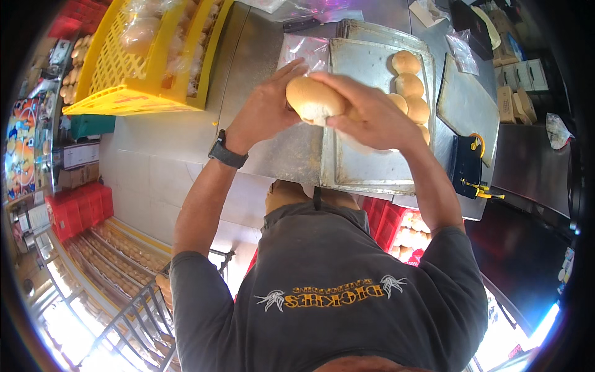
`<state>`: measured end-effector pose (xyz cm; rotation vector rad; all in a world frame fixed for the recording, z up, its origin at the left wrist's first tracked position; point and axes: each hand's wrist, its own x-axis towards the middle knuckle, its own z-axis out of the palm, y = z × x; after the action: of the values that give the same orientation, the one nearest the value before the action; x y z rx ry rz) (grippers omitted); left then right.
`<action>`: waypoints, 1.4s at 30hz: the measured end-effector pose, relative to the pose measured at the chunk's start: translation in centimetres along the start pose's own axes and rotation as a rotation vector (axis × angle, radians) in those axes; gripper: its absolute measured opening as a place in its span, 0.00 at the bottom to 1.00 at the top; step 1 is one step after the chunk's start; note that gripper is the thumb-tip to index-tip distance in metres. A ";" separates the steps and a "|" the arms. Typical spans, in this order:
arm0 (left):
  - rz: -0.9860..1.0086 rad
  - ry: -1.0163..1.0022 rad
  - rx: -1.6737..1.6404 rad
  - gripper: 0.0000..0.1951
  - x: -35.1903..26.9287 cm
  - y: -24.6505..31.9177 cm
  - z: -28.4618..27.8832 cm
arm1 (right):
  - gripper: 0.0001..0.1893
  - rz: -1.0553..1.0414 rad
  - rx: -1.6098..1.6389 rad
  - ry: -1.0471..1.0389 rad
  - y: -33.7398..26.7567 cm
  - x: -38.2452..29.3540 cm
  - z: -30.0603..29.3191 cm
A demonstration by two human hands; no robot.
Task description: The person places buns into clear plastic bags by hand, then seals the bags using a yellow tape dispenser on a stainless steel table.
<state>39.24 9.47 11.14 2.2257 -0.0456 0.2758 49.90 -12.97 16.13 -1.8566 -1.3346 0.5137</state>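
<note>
Pale golden bread rolls (310, 95), joined side to side, are held between my two hands above the steel worktop. My right hand (372, 109) grips them from the right, fingers over the top and thumb below; it is slightly blurred. Cupped against their left end is my left hand (267, 107), its thumb partly hidden behind the front roll. Beneath my right hand lies a metal baking tray (358, 56), with more rolls (409, 85) along its right side. A packet of printed clear plastic bags (304, 50) rests beyond my left fingertips.
At the left stands a yellow plastic crate (135, 100) of bagged bread. A knife (302, 24) lies at the back of the worktop (279, 156). Another metal tray (465, 102) and a black holder with yellow-handled tools (467, 162) are at the right. Red crates (81, 204) stand below left.
</note>
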 end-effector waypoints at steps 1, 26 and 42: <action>-0.020 -0.065 0.023 0.37 -0.3 1.5 -0.1 | 0.35 -0.010 0.000 0.000 0.4 -0.2 0.9; -0.094 0.147 0.065 0.34 -13.9 -6.0 10.6 | 0.22 0.799 1.148 0.362 12.3 -0.9 23.7; -0.140 -0.034 0.100 0.18 -7.5 -8.3 6.0 | 0.22 0.918 0.486 0.342 15.0 1.9 24.1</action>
<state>34.10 9.43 -0.47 2.3203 0.1072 0.1663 42.79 -4.86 -10.18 -1.9262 -0.0480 0.8339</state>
